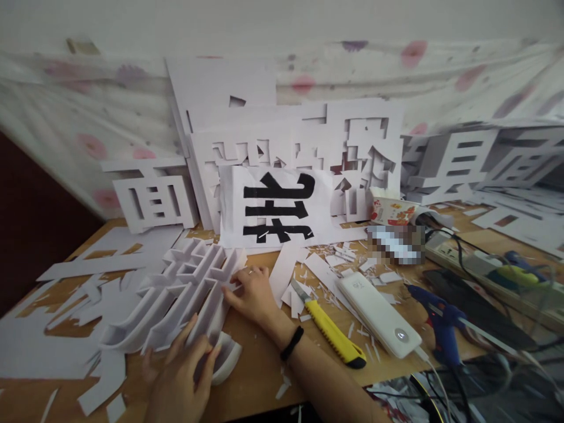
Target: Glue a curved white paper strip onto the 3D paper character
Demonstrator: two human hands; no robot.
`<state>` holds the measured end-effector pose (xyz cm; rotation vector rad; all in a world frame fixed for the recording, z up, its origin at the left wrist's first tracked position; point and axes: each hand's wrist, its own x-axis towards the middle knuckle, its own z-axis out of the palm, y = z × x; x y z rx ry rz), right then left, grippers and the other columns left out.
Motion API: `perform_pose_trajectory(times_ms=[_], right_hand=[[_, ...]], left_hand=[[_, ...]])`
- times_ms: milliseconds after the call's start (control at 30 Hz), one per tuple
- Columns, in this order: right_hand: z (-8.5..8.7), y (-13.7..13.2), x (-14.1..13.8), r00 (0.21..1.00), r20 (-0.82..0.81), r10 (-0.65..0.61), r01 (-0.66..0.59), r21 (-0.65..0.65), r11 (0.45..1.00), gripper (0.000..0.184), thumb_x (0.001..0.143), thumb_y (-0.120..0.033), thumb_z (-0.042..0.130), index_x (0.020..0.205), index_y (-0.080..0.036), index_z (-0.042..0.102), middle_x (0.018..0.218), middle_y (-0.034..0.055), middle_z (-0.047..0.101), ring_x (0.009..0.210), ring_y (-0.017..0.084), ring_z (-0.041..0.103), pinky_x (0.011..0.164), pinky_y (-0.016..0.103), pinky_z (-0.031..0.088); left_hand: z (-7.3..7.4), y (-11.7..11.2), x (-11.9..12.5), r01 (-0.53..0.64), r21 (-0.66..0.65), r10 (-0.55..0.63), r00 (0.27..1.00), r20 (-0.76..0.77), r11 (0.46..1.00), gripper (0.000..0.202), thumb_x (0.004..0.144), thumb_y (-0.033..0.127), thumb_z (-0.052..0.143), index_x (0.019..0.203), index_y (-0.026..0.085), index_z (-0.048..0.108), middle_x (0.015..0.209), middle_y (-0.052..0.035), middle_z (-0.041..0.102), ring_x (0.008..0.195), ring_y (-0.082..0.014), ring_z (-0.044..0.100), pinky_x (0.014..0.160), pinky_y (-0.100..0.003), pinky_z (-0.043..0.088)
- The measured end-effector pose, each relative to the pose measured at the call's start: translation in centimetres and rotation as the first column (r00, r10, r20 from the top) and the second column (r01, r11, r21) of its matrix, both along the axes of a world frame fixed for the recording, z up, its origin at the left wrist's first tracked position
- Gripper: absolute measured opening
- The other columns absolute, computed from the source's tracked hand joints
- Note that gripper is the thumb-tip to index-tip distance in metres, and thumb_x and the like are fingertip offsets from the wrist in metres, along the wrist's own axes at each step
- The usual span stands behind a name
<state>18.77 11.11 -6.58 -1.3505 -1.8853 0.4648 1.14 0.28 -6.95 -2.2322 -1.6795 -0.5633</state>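
Note:
A hollow white foam-board character (189,294) with raised thin walls lies on the wooden table. My left hand (180,370) grips its near end, fingers bent over the wall beside the curved hook. At the right side, my right hand (253,291) has its thumb and bent fingers on the edge wall; the contact is partly hidden by the hand. A paper sheet with a black printed character (277,208), turned sideways, leans just behind. A yellow utility knife (335,335) with its blade out lies to the right of my right forearm.
Right of the knife are a white power bank (379,314) with a cable, a blue glue gun (443,323) and a power strip (445,249). Cut foam boards (299,138) and finished white characters (154,197) stand along the back. Scraps (92,299) cover the left side.

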Motion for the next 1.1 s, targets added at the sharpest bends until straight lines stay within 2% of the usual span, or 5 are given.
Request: perform_pose_trajectory(times_ms=[100, 300, 533, 867, 1100], right_hand=[[0.09, -0.02, 0.08, 0.997, 0.072, -0.003, 0.003, 0.001, 1.0, 0.027, 0.086, -0.045, 0.074, 0.088, -0.019, 0.069, 0.092, 0.0058, 0.074, 0.097, 0.025, 0.062, 0.089, 0.039, 0.03], [0.2, 0.0, 0.18, 0.996, 0.085, -0.009, 0.009, 0.001, 1.0, 0.032, 0.087, -0.05, 0.073, 0.086, -0.019, 0.07, 0.088, 0.0053, 0.074, 0.096, 0.024, 0.062, 0.087, 0.039, 0.03], [-0.1, 0.06, 0.32, 0.998, 0.063, 0.019, -0.023, 0.058, 0.998, 0.046, 0.074, -0.063, 0.08, 0.082, -0.019, 0.069, 0.085, 0.0034, 0.074, 0.094, 0.023, 0.061, 0.087, 0.039, 0.029], [0.01, 0.07, 0.3, 0.996, 0.082, 0.028, -0.032, 0.044, 0.999, 0.043, 0.076, -0.06, 0.079, 0.082, -0.019, 0.07, 0.088, 0.0039, 0.075, 0.095, 0.023, 0.06, 0.089, 0.039, 0.029], [0.08, -0.03, 0.27, 0.995, 0.097, 0.026, -0.029, 0.031, 0.999, 0.044, 0.077, -0.063, 0.078, 0.082, -0.019, 0.07, 0.089, 0.0034, 0.074, 0.096, 0.023, 0.06, 0.09, 0.04, 0.028]], left_hand=[[0.21, -0.07, -0.06, 0.006, -0.009, -0.006, 1.0, -0.023, 1.0, 0.04, 0.1, 0.039, 0.035, 0.078, 0.026, 0.066, 0.129, -0.0116, 0.07, 0.103, -0.0314, 0.069, 0.096, -0.061, 0.038], [-0.19, -0.09, -0.33, -0.014, -0.021, 0.013, 0.999, -0.041, 1.0, 0.04, 0.1, 0.041, 0.035, 0.078, 0.027, 0.066, 0.13, -0.0101, 0.069, 0.108, -0.031, 0.067, 0.098, -0.061, 0.037], [0.12, -0.02, -0.16, -0.024, -0.031, 0.023, 0.999, -0.03, 0.999, 0.042, 0.099, 0.042, 0.035, 0.076, 0.027, 0.068, 0.128, -0.0092, 0.071, 0.105, -0.031, 0.069, 0.094, -0.056, 0.041], [-0.07, -0.02, -0.34, -0.029, -0.052, 0.027, 0.999, -0.046, 0.998, 0.044, 0.099, 0.042, 0.033, 0.076, 0.027, 0.067, 0.134, -0.0118, 0.067, 0.105, -0.0323, 0.069, 0.095, -0.064, 0.041], [0.39, 0.05, -0.17, -0.064, -0.082, 0.062, 0.998, -0.021, 0.995, 0.045, 0.097, 0.043, 0.035, 0.072, 0.028, 0.069, 0.131, -0.0092, 0.07, 0.103, -0.0308, 0.069, 0.095, -0.062, 0.042]])
